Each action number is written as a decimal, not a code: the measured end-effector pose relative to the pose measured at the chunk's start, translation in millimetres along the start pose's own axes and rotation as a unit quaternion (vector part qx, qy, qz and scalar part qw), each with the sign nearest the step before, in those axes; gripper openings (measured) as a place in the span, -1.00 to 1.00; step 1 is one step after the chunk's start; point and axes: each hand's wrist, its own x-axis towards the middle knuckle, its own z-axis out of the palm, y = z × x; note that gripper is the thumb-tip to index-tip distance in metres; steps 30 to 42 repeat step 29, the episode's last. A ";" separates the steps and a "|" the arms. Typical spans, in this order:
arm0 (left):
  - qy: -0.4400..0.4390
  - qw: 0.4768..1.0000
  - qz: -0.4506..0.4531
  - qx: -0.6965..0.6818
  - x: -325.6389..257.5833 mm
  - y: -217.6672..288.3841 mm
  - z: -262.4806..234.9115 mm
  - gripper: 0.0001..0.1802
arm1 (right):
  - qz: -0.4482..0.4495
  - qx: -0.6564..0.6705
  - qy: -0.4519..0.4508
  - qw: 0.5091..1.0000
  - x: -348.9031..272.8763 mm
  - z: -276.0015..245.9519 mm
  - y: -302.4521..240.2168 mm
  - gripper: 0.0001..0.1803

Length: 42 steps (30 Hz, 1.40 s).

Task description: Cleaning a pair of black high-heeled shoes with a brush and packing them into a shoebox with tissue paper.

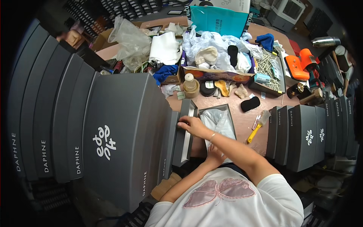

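Note:
My right hand (192, 126) reaches across to the left, its fingers closed on the upper edge of a dark grey shoe box lid (183, 149). The lid stands on its side, its pale inside facing right, beside a row of grey boxes. To its right lies an open grey shoe box (232, 123) lined with white tissue paper (218, 120). What the paper covers I cannot make out. My left hand (214, 156) lies at the box's near end, fingers stretched over the paper and partly hidden by my right forearm.
Grey shoe boxes (117, 113) line the left; more boxes (302, 136) stand at right. A yellow-handled brush (254, 132), black sponge (250, 104) and bottle (190, 86) lie or stand beyond the open box. Farther back are a paper-filled carton (219, 73) and an orange tool (297, 68).

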 end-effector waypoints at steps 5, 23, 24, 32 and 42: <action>0.017 0.993 0.041 -0.113 -18.9 7.8 -25.2 -0.36 | 0.091 0.221 0.172 0.956 -31.7 -26.0 12.5 -0.67; 0.148 0.911 -0.151 -0.354 -9.9 -69.8 -29.3 -0.28 | 0.277 0.016 0.195 0.941 -129.7 -78.6 126.0 -0.26; 0.114 0.888 -0.132 -0.426 -10.0 -73.2 -35.6 -0.37 | 0.310 0.014 0.177 0.934 -127.8 -81.3 113.0 -0.21; 0.040 0.840 -0.143 -0.522 -4.2 -90.3 -28.1 -0.45 | 0.242 -0.076 0.194 0.948 -142.6 -91.8 99.1 -0.13; 0.040 0.840 -0.143 -0.522 -4.2 -90.3 -28.1 -0.45 | 0.242 -0.076 0.194 0.948 -142.6 -91.8 99.1 -0.13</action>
